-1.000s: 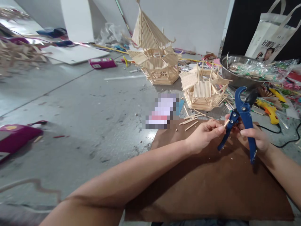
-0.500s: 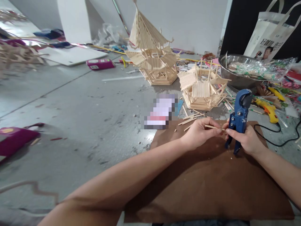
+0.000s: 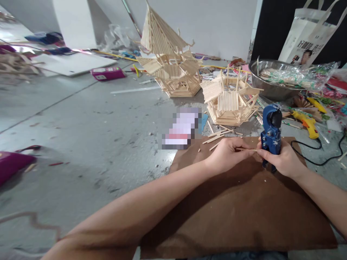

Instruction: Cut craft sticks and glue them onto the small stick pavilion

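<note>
Above the brown board [image 3: 244, 216], my left hand [image 3: 226, 155] pinches a thin wooden stick [image 3: 248, 149], whose right end meets the fingertips of my right hand [image 3: 286, 159]. My right hand is wrapped round a blue cutter [image 3: 271, 130], held upright with its curved head on top and its handles pointing down. Several cut sticks [image 3: 217, 137] lie at the board's back edge, beyond my left hand. A small stick pavilion [image 3: 230, 101] stands behind them, with a taller, pointed-roof one [image 3: 173, 65] to its left.
A phone-like item [image 3: 180, 128], blurred out, lies left of the sticks. At the right are a metal bowl [image 3: 279, 88] of packaged sticks, a yellow glue gun [image 3: 307, 124] with a black cord, and a white bag [image 3: 306, 36]. Purple boxes [image 3: 108, 73] sit on the floor at left.
The view has shifted slightly. The blue cutter is more upright and a little nearer my right palm. My left fingers now cover more of the stick, which both hands still touch.
</note>
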Demonstrator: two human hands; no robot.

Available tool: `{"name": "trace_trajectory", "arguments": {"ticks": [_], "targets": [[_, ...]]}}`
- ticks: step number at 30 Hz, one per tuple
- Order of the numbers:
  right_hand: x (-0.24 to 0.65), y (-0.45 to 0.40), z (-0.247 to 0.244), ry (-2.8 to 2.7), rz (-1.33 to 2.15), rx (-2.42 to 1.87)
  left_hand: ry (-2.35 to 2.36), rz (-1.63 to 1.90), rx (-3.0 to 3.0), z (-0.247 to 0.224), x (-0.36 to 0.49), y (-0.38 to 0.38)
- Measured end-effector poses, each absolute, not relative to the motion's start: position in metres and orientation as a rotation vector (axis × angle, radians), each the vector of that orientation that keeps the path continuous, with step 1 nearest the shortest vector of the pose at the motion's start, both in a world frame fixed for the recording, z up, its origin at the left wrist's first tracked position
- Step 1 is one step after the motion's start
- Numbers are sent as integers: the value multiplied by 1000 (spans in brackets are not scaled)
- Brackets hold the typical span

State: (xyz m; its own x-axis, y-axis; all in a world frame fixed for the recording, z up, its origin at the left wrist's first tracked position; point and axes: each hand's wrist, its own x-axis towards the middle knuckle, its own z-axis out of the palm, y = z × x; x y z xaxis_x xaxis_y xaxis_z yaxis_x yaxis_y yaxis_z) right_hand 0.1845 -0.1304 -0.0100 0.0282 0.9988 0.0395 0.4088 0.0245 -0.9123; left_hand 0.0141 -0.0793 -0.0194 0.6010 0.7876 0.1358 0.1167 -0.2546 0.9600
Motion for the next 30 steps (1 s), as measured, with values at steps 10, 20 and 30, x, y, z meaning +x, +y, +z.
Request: {"name": "trace_trajectory", "arguments": {"ticks": [10,20,30], "targets": [[205,-123,-15,-1962,195,-1568,951,843,1994,-26,9,-76],[209,-116,-27,-2258,20,-1562,809,843,1946,-28,5,-70],[207,-118,-25,-2270,75,-1615,706,780,1952,-29,7,-70]]}}
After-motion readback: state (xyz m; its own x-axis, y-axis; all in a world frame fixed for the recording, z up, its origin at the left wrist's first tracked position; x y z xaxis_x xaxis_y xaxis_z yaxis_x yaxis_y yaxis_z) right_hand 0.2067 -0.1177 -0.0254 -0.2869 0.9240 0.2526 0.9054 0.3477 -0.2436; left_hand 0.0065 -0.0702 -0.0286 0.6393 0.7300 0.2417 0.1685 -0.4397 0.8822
